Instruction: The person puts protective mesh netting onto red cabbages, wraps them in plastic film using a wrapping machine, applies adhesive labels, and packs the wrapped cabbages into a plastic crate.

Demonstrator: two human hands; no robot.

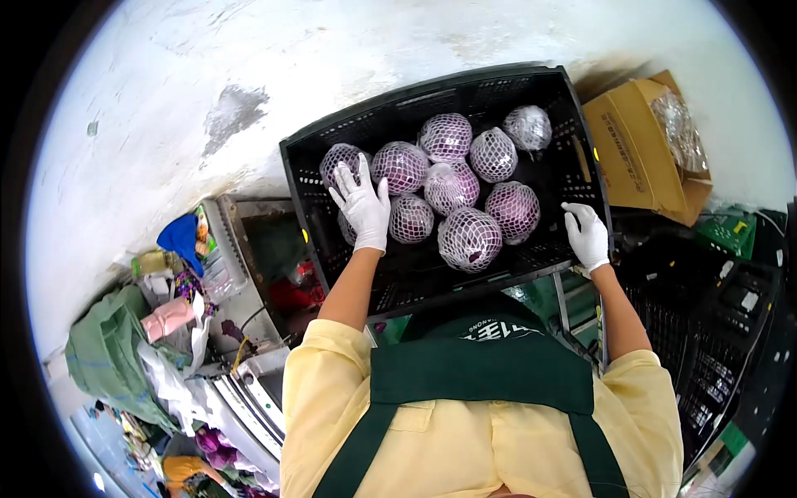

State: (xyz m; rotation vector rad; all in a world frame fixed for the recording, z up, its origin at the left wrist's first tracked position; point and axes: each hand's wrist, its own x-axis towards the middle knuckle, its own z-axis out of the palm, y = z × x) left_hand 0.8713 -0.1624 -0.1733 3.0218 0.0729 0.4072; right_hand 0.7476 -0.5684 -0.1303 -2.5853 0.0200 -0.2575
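Several purple cabbages (469,241) in white mesh netting sit grouped in a black plastic crate (432,87). My left hand (364,207), in a white glove, is spread over the crate's left side. Its fingers lie over or against the leftmost cabbages, partly covering them; whether it presses on them I cannot tell. Gloved in white too, my right hand (588,236) is at the crate's right side, inside or over the wall. Its fingers are loosely bent and apart, with nothing visible in them, and the nearest netted cabbage (512,212) lies to its left.
A cardboard box (635,145) holding clear plastic stands right of the crate, against the pale wall (332,50). Stacked black crates (697,332) rise at the right. Left are a green sack (112,349), a cluttered metal machine and, farther down, another person (183,471).
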